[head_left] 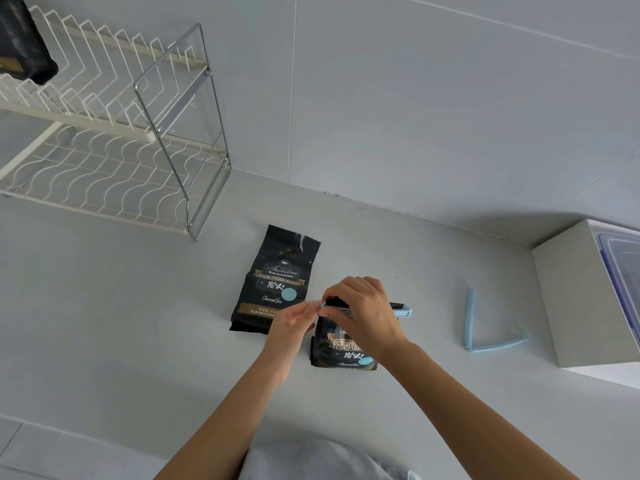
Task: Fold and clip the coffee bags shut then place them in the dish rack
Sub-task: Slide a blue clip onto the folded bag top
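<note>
Glossy black coffee bags (277, 282), white-coated wire dish rack (104, 161), matt counter (138, 306)

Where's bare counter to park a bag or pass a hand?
Free: counter left of the flat coffee bag, in front of the dish rack; strip between the held bag and open blue clip. Crowded: centre, where left hand and right hand pinch the closing clip.

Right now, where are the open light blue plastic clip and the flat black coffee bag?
open light blue plastic clip (469, 320): head view, arm pointing toward wall.
flat black coffee bag (278, 276): head view, front label.
</note>
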Demonstrator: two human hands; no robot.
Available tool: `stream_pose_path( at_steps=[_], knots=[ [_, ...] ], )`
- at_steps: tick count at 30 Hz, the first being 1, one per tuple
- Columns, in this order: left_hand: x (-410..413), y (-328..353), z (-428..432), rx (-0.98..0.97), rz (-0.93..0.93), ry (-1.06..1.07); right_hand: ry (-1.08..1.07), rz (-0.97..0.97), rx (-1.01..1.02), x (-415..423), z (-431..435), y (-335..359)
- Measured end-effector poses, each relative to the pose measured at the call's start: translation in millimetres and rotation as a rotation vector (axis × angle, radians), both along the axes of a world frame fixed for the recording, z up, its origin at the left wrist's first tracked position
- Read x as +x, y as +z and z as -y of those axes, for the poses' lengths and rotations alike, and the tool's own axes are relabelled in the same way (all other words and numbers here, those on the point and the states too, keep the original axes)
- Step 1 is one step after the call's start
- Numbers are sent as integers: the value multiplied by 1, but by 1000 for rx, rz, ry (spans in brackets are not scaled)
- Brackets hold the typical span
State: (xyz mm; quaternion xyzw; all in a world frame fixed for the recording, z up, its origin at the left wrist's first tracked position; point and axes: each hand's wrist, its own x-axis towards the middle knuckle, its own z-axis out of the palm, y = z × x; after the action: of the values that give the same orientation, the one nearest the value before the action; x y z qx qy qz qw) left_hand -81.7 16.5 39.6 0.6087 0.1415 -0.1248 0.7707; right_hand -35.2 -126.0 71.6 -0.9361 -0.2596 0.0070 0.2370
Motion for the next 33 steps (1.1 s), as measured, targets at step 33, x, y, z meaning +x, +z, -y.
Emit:
stream_pose_path(
  at_steps=[33],
  knots=[
    [-1, 2, 17, -218, -102, 185, -35, -88, 103, 0, 4, 6]
  ],
)
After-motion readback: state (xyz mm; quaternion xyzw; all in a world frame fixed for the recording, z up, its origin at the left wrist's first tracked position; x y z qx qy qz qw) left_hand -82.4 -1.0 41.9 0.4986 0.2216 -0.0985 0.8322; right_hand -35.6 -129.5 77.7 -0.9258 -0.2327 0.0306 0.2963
